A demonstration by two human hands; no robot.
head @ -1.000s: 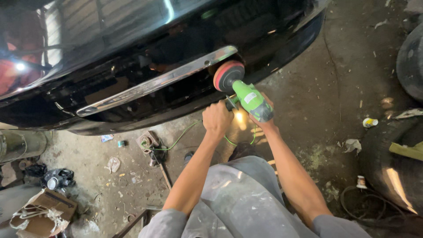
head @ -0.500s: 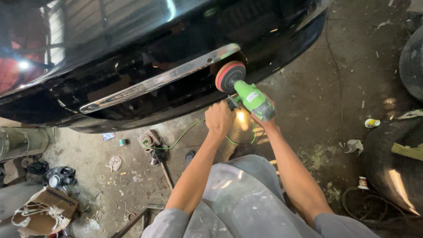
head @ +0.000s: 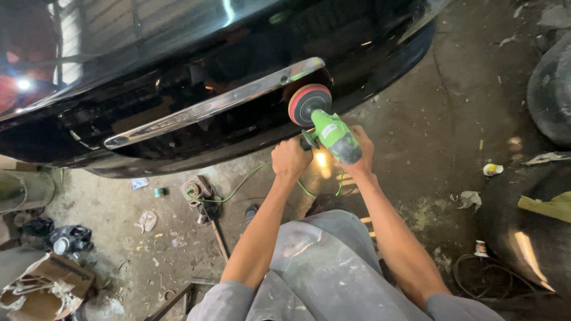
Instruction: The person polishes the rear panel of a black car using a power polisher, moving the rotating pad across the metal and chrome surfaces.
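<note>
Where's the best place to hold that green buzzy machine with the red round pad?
Probably as shown: right hand around the green plastic polisher at its thick rear body, from behind; left hand on the short black side handle. That keeps fingers off the red round pad pressed against the glossy black car panel.

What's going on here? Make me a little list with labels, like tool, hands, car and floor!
tool: green polisher with a round red-edged pad
left hand: closed on the polisher's side handle
right hand: wrapped around the polisher's body
car: shiny black car body with a chrome strip; pad sits just below the strip's right end
floor: dirty concrete floor, green cord, scraps of litter
</note>
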